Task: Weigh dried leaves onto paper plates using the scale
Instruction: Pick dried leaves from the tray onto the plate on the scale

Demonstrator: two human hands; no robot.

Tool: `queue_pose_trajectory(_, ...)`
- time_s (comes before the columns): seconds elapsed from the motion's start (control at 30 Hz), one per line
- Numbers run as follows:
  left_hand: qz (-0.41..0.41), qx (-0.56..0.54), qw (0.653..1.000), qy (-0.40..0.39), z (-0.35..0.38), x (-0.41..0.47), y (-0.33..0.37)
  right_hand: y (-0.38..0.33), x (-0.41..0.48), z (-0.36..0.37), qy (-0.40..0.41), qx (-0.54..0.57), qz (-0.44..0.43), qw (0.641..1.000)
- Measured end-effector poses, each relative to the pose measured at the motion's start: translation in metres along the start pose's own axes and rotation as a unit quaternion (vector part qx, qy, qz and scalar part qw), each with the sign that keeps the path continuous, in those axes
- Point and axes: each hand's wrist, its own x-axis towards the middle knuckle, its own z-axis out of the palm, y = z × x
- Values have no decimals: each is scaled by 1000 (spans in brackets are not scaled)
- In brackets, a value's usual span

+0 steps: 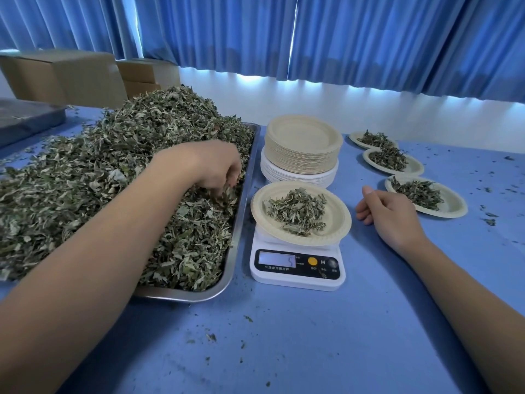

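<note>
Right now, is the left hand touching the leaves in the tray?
Touching. The head view shows the left hand with its fingers curled down into the dried leaves heaped on the metal tray.

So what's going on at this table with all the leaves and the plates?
A person is portioning dried leaves. The left hand digs into the leaf pile on the metal tray, fingers curled round a pinch. A paper plate with a small heap sits on the kitchen scale, whose display shows 5. The right hand rests idle on the blue table beside it. Three filled plates lie to the right, and a stack of empty plates stands behind the scale.
</note>
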Motion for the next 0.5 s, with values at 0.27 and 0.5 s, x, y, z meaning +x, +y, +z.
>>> queue_pose_trajectory(0.27, 19, 3, 998, 66, -5, -1, 4, 1, 0, 0, -1, -5, -6, 1000)
queue_pose_trajectory(0.5, 84, -142, 966, 199, -11, -4, 15, 2, 1, 0, -2, -3, -5, 1000)
